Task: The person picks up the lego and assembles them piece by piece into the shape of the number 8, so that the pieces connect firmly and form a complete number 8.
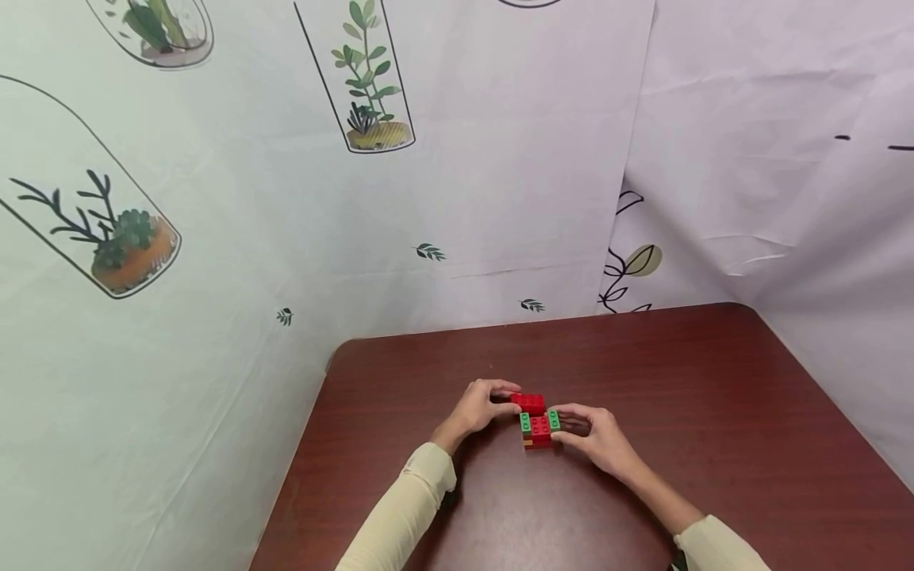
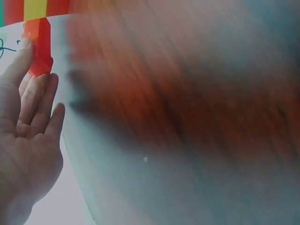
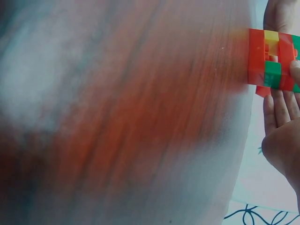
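Observation:
A red toy building brick (image 1: pixel 530 401) lies just behind a small stack of bricks on the table. My left hand (image 1: pixel 474 408) pinches this red brick at its left end; in the left wrist view the thumb is on one side of the brick (image 2: pixel 39 44) and the fingers on the other. The stack (image 1: pixel 540 427) has red studs on top between two green bricks. In the right wrist view the stack (image 3: pixel 256 56) shows red layers with a yellow and a green piece between them. With thumb and fingers, my right hand (image 1: pixel 602 438) holds the stack's right end.
A dark reddish-brown table (image 1: pixel 685 381) with rounded back corners carries the bricks. Behind it and along its sides hangs a pale cloth (image 1: pixel 500 190) printed with plants, close to the table's back edge.

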`<state>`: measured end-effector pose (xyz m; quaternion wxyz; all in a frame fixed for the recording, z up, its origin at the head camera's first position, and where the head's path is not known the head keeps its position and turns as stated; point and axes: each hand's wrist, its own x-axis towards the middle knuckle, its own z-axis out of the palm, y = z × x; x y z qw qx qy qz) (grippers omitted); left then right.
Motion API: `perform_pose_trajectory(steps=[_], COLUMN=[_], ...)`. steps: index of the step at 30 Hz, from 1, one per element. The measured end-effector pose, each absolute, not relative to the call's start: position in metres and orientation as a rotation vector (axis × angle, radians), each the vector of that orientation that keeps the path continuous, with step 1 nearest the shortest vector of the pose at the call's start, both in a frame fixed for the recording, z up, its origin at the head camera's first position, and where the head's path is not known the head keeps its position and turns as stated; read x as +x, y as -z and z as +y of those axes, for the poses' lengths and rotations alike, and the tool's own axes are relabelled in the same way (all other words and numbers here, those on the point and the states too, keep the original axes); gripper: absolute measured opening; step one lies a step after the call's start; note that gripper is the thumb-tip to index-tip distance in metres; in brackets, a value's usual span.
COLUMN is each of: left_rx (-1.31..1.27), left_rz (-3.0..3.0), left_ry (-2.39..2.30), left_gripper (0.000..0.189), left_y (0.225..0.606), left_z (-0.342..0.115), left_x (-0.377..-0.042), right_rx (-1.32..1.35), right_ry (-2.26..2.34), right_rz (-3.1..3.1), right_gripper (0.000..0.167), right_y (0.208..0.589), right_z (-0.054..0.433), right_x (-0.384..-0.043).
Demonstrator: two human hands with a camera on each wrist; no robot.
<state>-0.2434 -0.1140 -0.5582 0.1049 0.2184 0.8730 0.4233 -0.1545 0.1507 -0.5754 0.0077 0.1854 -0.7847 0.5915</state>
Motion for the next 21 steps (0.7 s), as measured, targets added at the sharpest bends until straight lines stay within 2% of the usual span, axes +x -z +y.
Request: perform_pose_trajectory(steps=[21], left_rx=[0.666], left_rz=[2.534], left_ry=[-1.381], left_gripper=[0.039], left_y=[0.530], left_z=[-0.114], left_x=[-0.240], right_rx=[0.555], right_ry=[-1.853], right_rz=[-2.457], right_gripper=[0.042], right_y=[0.575], right_z=[0.150], right_x=[-0.155])
